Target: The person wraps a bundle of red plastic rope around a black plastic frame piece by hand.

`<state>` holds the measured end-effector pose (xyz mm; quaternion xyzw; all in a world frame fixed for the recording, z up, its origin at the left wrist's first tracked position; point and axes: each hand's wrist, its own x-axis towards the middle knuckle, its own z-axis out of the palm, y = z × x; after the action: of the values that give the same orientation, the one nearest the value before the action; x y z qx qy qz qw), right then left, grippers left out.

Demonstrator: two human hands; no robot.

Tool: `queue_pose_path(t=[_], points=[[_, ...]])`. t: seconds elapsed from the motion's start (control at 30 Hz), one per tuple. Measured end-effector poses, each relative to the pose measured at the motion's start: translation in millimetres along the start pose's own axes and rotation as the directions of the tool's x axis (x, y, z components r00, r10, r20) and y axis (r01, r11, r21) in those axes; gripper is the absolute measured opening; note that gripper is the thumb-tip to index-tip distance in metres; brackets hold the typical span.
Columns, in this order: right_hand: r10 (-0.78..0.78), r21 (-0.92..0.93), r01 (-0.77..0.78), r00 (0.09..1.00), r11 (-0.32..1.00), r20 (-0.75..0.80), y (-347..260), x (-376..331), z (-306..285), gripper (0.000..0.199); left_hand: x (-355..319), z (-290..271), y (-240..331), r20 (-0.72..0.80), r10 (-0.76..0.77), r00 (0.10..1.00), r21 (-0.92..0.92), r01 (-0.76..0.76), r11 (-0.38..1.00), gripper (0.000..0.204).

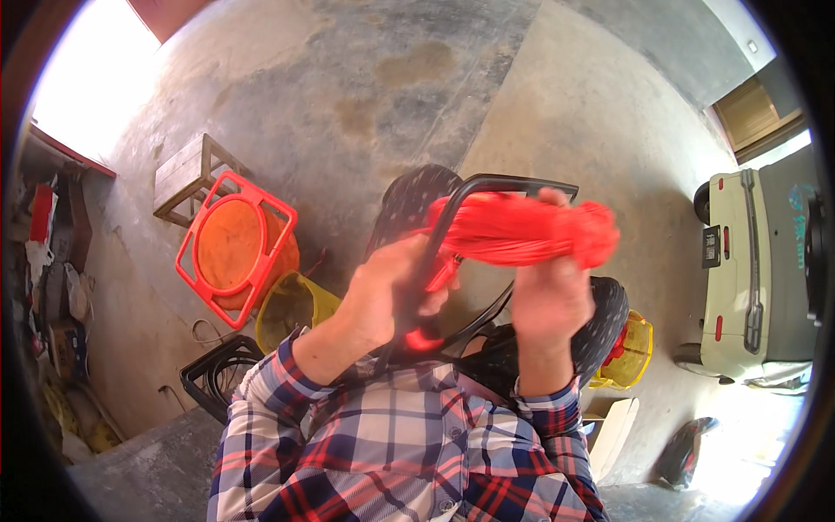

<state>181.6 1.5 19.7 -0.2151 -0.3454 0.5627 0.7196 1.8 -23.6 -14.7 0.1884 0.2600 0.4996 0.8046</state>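
Note:
A bundle of bright red cord [522, 230], blurred by motion, lies across a black tubular frame [517, 183] above my lap. My right hand [552, 300] is closed around the bundle from below, with fingertips showing over its top edge. My left hand [378, 283] is closed around the left bar of the frame, and its fingers show past the bar beside a red strip. What else those fingers may hold is hidden. Below the hands a red round part [424, 339] sits by the frame, partly covered.
Left on the floor stand an orange reel in a red frame [235, 248], a yellow bucket [296, 304], a black frame with dark cable [222, 374] and a wooden stool [196, 178]. Another yellow bucket [635, 352] and a cardboard box [613, 435] are right. A pale vehicle [731, 270] stands beyond.

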Motion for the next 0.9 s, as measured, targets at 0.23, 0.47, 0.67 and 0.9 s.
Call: queue_pose_path(t=[0.23, 0.47, 0.67, 0.9], points=[[0.251, 0.511, -0.31, 0.95, 0.802, 0.184, -44, 17, -71, 0.038, -2, -28, 17, -0.058, 0.048, 0.997, -0.104, -0.053, 0.993, 0.041], [0.426, -0.245, -0.446, 0.895, 0.861, -0.131, 3, -38, -86, 0.03, 5, -31, 29, -0.078, -0.156, 0.985, -0.091, 0.149, 0.985, 0.03], [0.268, -0.993, 0.007, 0.963, -0.116, -0.025, 36, -35, -119, 0.037, -2, -25, 39, 0.026, -0.136, 0.99, 0.165, 0.13, 0.978, 0.046], [0.274, -0.999, 0.041, 0.961, -0.031, 0.031, 47, -32, -101, 0.039, -20, 8, 35, -0.143, -0.012, 0.99, 0.088, 0.025, 0.996, 0.026]])
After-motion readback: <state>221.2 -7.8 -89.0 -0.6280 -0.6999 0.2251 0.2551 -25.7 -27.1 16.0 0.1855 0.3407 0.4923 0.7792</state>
